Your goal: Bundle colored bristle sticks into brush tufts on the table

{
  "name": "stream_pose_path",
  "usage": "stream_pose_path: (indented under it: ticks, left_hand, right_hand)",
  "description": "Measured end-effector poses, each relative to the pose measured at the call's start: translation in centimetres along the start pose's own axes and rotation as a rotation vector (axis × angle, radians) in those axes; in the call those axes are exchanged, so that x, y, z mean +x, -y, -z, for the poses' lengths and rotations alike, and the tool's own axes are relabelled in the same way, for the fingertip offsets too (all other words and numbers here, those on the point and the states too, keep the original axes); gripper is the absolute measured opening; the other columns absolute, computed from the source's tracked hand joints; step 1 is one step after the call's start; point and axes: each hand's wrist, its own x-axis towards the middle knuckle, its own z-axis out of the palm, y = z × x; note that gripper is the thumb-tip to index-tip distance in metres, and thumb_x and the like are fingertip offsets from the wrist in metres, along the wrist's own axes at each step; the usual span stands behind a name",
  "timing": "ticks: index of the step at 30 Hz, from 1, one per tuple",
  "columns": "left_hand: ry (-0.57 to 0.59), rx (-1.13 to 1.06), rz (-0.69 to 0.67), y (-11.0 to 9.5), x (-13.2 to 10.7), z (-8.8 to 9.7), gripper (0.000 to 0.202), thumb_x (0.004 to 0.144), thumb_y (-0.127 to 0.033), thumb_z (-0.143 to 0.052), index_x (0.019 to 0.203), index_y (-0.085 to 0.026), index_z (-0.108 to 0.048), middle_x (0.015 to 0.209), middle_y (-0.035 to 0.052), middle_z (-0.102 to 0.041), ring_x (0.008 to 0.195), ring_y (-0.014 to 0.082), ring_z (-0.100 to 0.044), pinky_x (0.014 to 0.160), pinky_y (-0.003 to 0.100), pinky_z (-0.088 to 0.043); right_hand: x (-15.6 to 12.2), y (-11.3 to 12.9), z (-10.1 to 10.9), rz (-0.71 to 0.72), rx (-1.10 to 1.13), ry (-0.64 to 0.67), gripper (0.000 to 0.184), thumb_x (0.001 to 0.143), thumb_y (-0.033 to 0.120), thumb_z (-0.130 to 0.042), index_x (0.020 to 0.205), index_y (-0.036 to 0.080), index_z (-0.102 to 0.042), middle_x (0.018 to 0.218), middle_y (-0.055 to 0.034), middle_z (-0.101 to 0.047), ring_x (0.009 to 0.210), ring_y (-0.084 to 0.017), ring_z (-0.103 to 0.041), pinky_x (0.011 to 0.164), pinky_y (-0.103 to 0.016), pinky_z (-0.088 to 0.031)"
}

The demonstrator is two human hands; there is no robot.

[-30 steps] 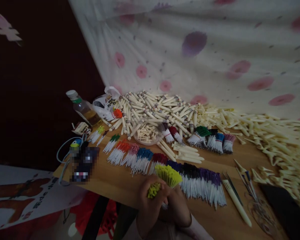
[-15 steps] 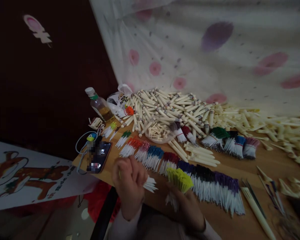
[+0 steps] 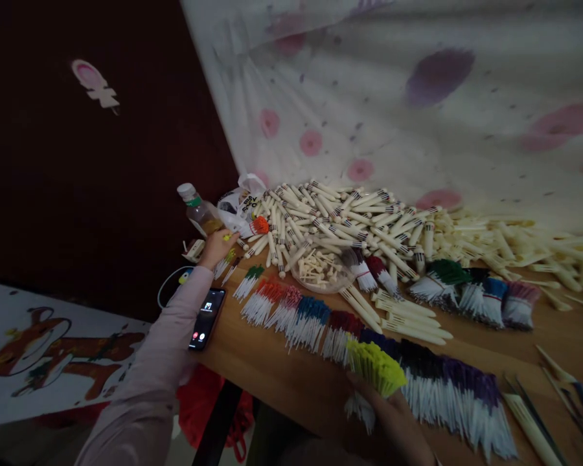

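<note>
My right hand (image 3: 393, 414) is wrapped round a thick bundle of yellow-ended pen refills (image 3: 376, 367), white ends pointing toward the lower left. My left hand (image 3: 217, 247) is stretched to the far left of the table, beside the bottle, its fingers closed with a bit of yellow showing at them; these look like a few yellow-ended refills, partly hidden. Just under that hand lies a small group of yellow-ended refills (image 3: 222, 266). Rows of refills sorted by colour, such as orange (image 3: 260, 303), blue (image 3: 308, 323) and purple (image 3: 476, 401), run across the table.
Behind the rows is a large heap of cream pen barrels (image 3: 340, 217), with a clear bowl (image 3: 298, 279) of small cream parts before it. A bottle (image 3: 201, 213), a phone (image 3: 207, 320) and a cable stand at the left. Tweezers (image 3: 539, 414) lie at the right.
My left hand, closed on some refills in front of me, has moved away to the back left near the bottle. My right hand still holds the yellow bundle. The view has shifted slightly.
</note>
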Motion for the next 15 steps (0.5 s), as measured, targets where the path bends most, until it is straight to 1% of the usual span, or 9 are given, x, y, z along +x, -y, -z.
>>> stream_pose_path:
  ticks: [2,4,5,7,10,15]
  left_hand:
    - [0.034,0.127,0.026,1.2,0.5,-1.2,0.029,0.094,-0.042,-0.06,0.095,-0.014,-0.067,0.094,0.0041,-0.07,0.088,0.0186,-0.067,0.081,0.037,-0.054]
    - [0.052,0.243,0.061,2.1,0.7,-2.1,0.029,0.095,-0.04,-0.059,0.108,-0.015,-0.065,0.109,0.0073,-0.068,0.096,0.0198,-0.066,0.087,0.042,-0.055]
    - [0.053,0.296,0.08,2.5,0.8,-2.4,0.03,0.095,-0.04,-0.059,0.111,-0.015,-0.064,0.112,0.008,-0.067,0.099,0.0206,-0.066,0.088,0.043,-0.055]
    - [0.05,0.393,0.112,3.0,1.0,-2.9,0.032,0.095,-0.041,-0.058,0.113,-0.015,-0.064,0.113,0.0085,-0.067,0.101,0.0215,-0.066,0.089,0.044,-0.055]
    - [0.047,0.512,0.134,3.1,1.0,-3.6,0.034,0.095,-0.043,-0.058,0.113,-0.015,-0.064,0.112,0.0088,-0.068,0.101,0.022,-0.066,0.089,0.045,-0.055]
    - [0.057,0.651,0.124,2.9,0.5,-4.4,0.035,0.096,-0.04,-0.058,0.12,-0.015,-0.061,0.115,0.0094,-0.066,0.1,0.0223,-0.066,0.087,0.044,-0.056]
  right_hand:
    - [0.0,0.2,0.3,-0.034,0.001,-0.016,0.042,0.062,0.054,-0.085,0.089,0.023,-0.078,0.098,-0.0074,-0.079,0.114,-0.037,-0.065,0.096,-0.038,-0.054]
    - [0.2,0.2,0.3,-0.039,0.016,-0.03,0.042,0.061,0.055,-0.085,0.088,0.023,-0.077,0.104,-0.0071,-0.078,0.119,-0.037,-0.063,0.102,-0.038,-0.05]
    - [0.4,0.1,0.3,-0.04,0.021,-0.036,0.042,0.061,0.056,-0.084,0.086,0.023,-0.077,0.104,-0.0074,-0.078,0.119,-0.037,-0.062,0.103,-0.039,-0.049]
    - [0.6,-0.3,0.1,-0.061,0.021,-0.042,0.043,0.06,0.058,-0.084,0.082,0.022,-0.077,0.096,-0.0084,-0.079,0.117,-0.038,-0.064,0.102,-0.042,-0.05]
    - [0.7,-0.8,-0.4,-0.074,0.022,-0.077,0.043,0.058,0.059,-0.085,0.081,0.022,-0.076,0.09,-0.0081,-0.079,0.119,-0.038,-0.062,0.104,-0.042,-0.048]
    - [1.2,-1.1,-0.2,-0.09,-0.007,-0.05,0.047,0.057,0.057,-0.086,0.087,0.023,-0.075,0.103,-0.0086,-0.078,0.121,-0.038,-0.061,0.105,-0.043,-0.048]
